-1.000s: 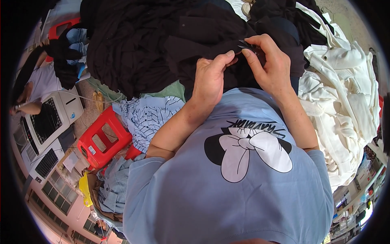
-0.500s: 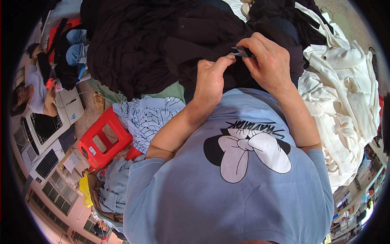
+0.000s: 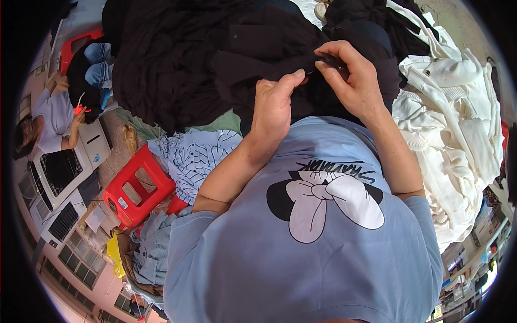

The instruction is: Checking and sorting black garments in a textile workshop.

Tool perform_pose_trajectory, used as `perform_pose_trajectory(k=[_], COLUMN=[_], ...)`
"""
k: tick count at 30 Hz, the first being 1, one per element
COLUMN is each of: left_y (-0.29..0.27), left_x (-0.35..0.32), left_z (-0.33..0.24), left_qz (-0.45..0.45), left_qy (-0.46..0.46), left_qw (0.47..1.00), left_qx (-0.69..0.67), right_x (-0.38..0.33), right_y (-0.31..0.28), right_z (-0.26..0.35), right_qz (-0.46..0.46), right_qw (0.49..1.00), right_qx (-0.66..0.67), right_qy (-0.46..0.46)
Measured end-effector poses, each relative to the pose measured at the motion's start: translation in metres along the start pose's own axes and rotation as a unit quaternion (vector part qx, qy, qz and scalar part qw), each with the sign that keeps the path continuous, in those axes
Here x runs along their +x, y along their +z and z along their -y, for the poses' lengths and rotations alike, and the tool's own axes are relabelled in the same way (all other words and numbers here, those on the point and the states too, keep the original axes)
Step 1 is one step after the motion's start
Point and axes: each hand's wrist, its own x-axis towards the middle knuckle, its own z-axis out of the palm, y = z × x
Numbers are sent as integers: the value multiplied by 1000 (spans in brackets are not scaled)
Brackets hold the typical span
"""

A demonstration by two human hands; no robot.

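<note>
A large dark garment [image 3: 177,64] of black cloth lies heaped over my lap. My left hand [image 3: 273,102] is closed at its near edge, thumb pressed on the curled fingers, pinching the black cloth. Just to the right, my right hand [image 3: 353,78] is closed around small thread snips [image 3: 335,60], which show only as a dark shape between thumb and fingers. Their blades are hard to make out against the cloth. A narrow gap separates the fingertips of my two hands.
White garments [image 3: 441,145] are piled at the right. On the left stand a red plastic stool [image 3: 139,188], a blue patterned shirt [image 3: 196,156] and a bin with denim clothes [image 3: 153,253]. Another person [image 3: 51,121] works at the far left, beside white machines [image 3: 67,172].
My right hand has turned slightly, and the snips' grey blades, plain before, are now mostly lost to view. My left hand has shifted a little left. The other person's arms have moved.
</note>
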Motion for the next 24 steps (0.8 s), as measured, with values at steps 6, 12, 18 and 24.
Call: perform_pose_trajectory(k=[6,12,18,24], left_y=[-2,0,0,-10], left_x=[3,1,1,-2], left_z=[4,0,-3,-13], left_qz=[8,12,37,-15], left_qy=[-3,6,34,-56], left_qw=[1000,1000,999,989], left_qx=[18,-6,-18,-137], right_x=[2,-2,-7,-10], right_y=[8,4,2,-14], right_z=[-13,-13,-13,-22], right_qz=[-14,-9,29,-32], right_qw=[999,996,999,981], right_qx=[-9,70,-13,-120], right_qy=[38,57,-5,-151])
